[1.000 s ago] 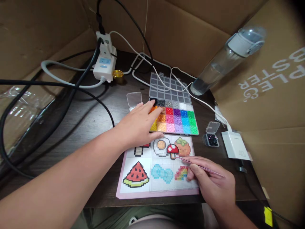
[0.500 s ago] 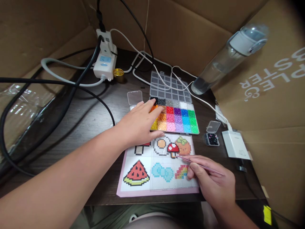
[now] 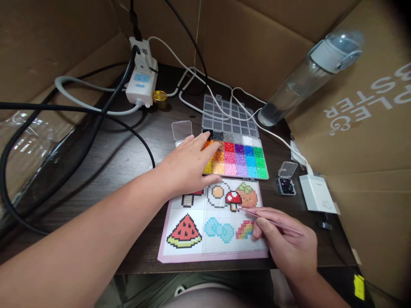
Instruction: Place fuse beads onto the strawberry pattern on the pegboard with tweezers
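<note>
My left hand (image 3: 189, 164) lies flat with fingers stretched over the left end of the bead box (image 3: 239, 159), a tray of coloured beads in compartments with its clear lid open behind. My right hand (image 3: 285, 246) pinches thin pink tweezers (image 3: 269, 220), their tip next to the red mushroom (image 3: 233, 199) on the clear pegboard (image 3: 224, 246). The pegboard lies over a pattern sheet (image 3: 180, 252) with a watermelon, egg, blue bow, rainbow and orange fruit.
A small open box of dark beads (image 3: 285, 185) and a white charger (image 3: 317, 193) sit right of the pegboard. A clear water bottle (image 3: 302, 79) leans at the back right. A power strip (image 3: 141, 77), gold cap (image 3: 159, 98) and cables lie at the back. Cardboard walls surround the desk.
Almost nothing: both hands keep their places; the view shifts slightly.
</note>
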Tool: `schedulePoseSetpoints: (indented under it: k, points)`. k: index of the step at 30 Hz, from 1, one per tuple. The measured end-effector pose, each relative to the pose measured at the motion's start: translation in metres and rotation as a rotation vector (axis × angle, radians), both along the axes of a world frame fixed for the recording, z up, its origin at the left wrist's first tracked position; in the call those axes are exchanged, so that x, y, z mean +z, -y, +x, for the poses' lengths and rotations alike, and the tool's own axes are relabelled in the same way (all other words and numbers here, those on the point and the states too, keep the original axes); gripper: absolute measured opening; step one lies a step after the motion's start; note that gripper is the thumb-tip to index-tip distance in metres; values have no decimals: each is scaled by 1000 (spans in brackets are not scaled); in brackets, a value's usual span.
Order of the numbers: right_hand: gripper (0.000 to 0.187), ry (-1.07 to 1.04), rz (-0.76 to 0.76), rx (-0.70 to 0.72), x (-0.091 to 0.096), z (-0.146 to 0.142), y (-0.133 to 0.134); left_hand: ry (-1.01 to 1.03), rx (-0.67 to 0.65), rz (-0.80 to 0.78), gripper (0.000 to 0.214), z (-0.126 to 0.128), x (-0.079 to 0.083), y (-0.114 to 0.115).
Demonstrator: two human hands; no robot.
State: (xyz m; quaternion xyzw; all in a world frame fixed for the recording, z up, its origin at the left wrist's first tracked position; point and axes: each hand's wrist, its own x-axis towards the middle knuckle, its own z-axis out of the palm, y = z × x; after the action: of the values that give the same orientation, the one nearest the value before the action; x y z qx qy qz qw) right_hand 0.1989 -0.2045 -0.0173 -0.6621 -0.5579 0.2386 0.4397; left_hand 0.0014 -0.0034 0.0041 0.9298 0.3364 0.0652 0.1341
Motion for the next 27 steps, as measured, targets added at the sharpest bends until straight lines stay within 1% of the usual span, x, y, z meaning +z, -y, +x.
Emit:
schedulePoseSetpoints:
  k: [3,6,10,14,20,27]
  points:
    - [18,-41,-13,-38,-2,1,3,-4,4,-5,84,0,0,0]
    - [15,-102,7,-92,-5,1,5,-2,7,-13,84,0,0,0]
    - [13,-158,13,-121,-7,1,5,3,4,-17,83,1,-1,0]
    - [13,-159,-4,-104,-6,1,4,2,3,-10,82,0,-1,0]
    - [16,-96,-12,-50,-2,1,2,21,-3,-21,82,0,-1,0]
    - [17,-112,-5,-50,-1,2,2,25,-3,-20,81,0,-1,0]
